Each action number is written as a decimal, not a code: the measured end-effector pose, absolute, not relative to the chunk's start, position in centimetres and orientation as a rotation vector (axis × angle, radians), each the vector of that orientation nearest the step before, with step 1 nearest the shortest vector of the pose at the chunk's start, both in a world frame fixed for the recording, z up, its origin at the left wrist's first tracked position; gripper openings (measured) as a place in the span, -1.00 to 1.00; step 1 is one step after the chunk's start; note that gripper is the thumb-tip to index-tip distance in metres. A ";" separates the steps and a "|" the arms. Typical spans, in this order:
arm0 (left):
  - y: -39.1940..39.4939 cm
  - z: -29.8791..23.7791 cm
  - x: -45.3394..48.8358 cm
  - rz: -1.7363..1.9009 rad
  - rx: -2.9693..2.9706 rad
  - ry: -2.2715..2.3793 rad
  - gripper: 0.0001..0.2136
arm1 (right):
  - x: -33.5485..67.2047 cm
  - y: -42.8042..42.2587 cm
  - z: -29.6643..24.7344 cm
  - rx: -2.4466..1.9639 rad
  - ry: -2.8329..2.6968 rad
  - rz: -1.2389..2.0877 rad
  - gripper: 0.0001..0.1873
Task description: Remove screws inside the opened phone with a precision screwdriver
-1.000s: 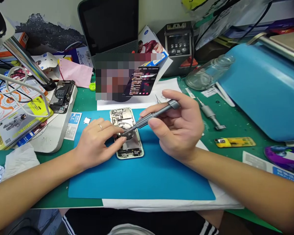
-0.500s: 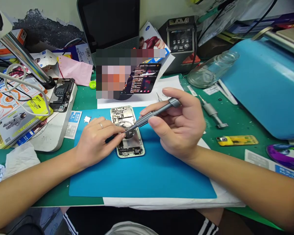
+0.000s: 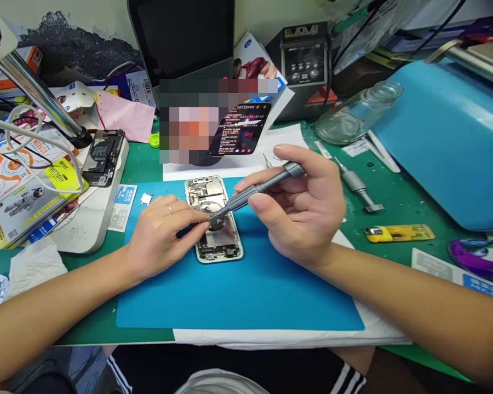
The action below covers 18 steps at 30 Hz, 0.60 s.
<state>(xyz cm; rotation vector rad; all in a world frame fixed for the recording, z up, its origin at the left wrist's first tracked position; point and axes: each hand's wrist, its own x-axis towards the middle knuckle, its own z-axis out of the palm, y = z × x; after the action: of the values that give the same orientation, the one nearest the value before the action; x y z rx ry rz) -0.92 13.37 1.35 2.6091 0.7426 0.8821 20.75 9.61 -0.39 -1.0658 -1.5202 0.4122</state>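
A grey precision screwdriver (image 3: 246, 197) slants above an opened phone (image 3: 219, 249) whose inner parts show. My right hand (image 3: 306, 210) grips its handle, with the forefinger reaching over the capped end. At the tip end, my left hand (image 3: 168, 232) pinches the shaft between thumb and forefinger; the very tip is hidden by those fingers. The phone lies on a blue mat (image 3: 238, 298), just beneath the screwdriver. A small silvery metal piece (image 3: 146, 198) rests on the mat beyond my left hand.
Another screwdriver (image 3: 357, 186) and a yellow lighter-like item (image 3: 399, 233) lie on the right. A glass jar (image 3: 353, 117) lies behind them. At the left are a second opened phone (image 3: 103, 156), boxes (image 3: 36, 202) and a lamp post (image 3: 45, 98). A lit phone (image 3: 242, 131) stands at the back.
Both hands keep nearly the same pose on the screwdriver. The whole view has shifted very slightly, and the text on the lit phone's screen has changed.
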 end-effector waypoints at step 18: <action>13.3 1.2 -0.9 0.889 2.603 0.785 -0.94 | 20.7 10.0 -0.1 -1.001 -1.528 0.405 -0.55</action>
<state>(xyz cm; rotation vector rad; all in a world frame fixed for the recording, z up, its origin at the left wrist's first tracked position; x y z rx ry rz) -0.92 13.32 1.24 2.6031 0.7846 0.8888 20.71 10.00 -0.14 -1.0012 -1.5277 0.4050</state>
